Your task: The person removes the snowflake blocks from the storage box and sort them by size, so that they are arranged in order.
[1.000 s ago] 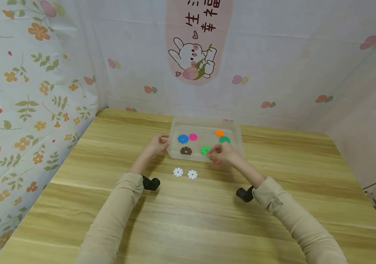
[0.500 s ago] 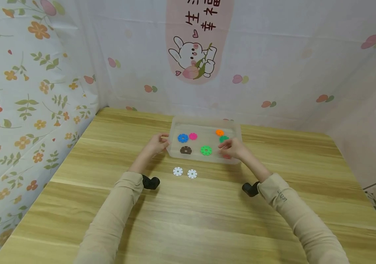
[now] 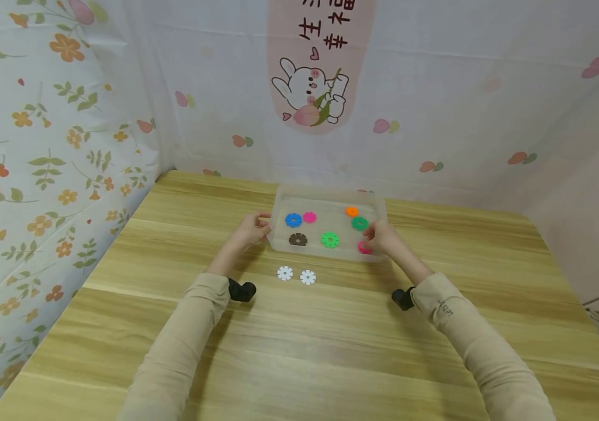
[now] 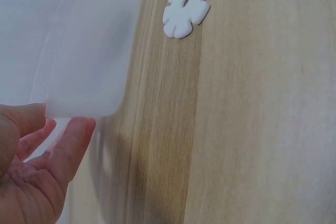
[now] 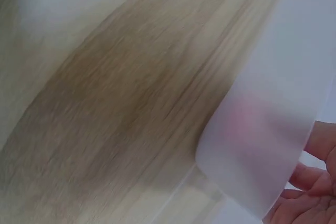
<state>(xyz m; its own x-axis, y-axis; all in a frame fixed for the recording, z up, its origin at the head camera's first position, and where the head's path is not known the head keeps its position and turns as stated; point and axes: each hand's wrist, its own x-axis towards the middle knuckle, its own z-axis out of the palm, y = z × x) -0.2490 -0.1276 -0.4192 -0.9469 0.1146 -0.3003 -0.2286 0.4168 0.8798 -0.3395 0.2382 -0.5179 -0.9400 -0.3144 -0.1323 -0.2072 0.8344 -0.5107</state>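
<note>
A translucent plastic box [image 3: 325, 254] stands toward the back of the table. At its left end my left hand [image 3: 253, 228] holds the wall; in the left wrist view, thumb and fingers [image 4: 73, 140] meet the box edge from two sides. My right hand [image 3: 383, 238] is over the front right corner, fingertips inside, just above a pink notched disc [image 3: 364, 248]. In the right wrist view its fingers [image 5: 310, 177] show beyond the rim, with a pink blur behind the wall. Several other discs lie inside, including blue [image 3: 293, 220], brown [image 3: 298, 239] and bright green [image 3: 330, 240].
Two white notched discs [image 3: 285, 273] lie on the wooden table [image 3: 299, 351] in front of the box. A patterned cloth [image 3: 215, 88] hangs behind the table, and a floral cloth [image 3: 57, 175] hangs along the left.
My right hand has moved right, from above the bright green disc to the box's right corner. The pink disc beneath it is now plainly visible. My left hand has stayed at the left end.
</note>
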